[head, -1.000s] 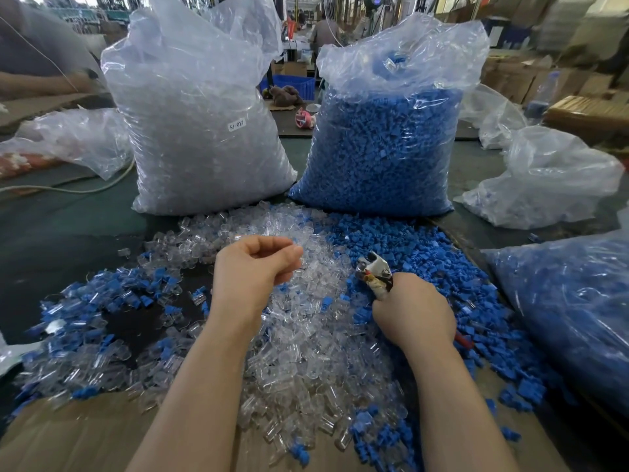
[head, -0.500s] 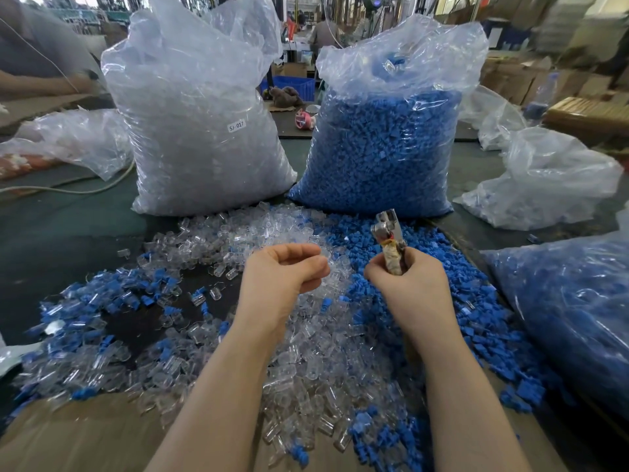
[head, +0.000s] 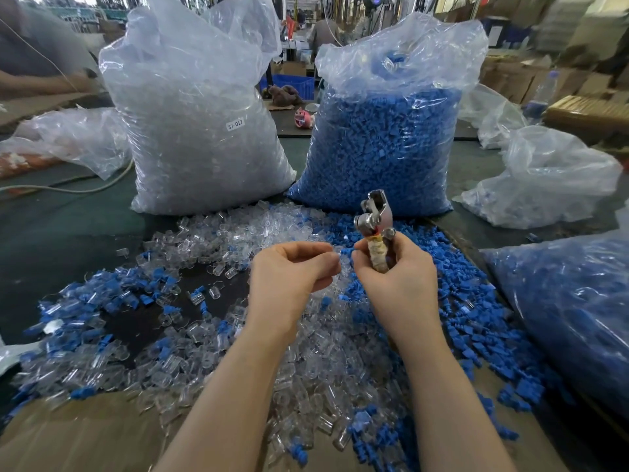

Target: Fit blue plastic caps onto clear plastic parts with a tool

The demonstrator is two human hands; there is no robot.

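My right hand (head: 396,284) grips a metal plier-like tool (head: 374,219) by its wrapped handle, jaws pointing up. My left hand (head: 289,277) is close beside it, fingers curled, pinching a small clear plastic part (head: 337,255) at the fingertips. Both hands hover over a heap of loose clear parts (head: 306,369). Loose blue caps (head: 459,301) spread to the right. At the left lie several clear parts with blue caps fitted (head: 102,301).
A tall bag of clear parts (head: 197,131) and a tall bag of blue caps (head: 384,141) stand behind the heap. Another bag of blue caps (head: 571,311) lies at the right. Crumpled plastic bags (head: 544,178) lie far right. Brown cardboard (head: 85,437) covers the near edge.
My right hand lifted the tool from the blue caps and turned it upright. Both hands came together above the heap, the left moving right toward the tool.
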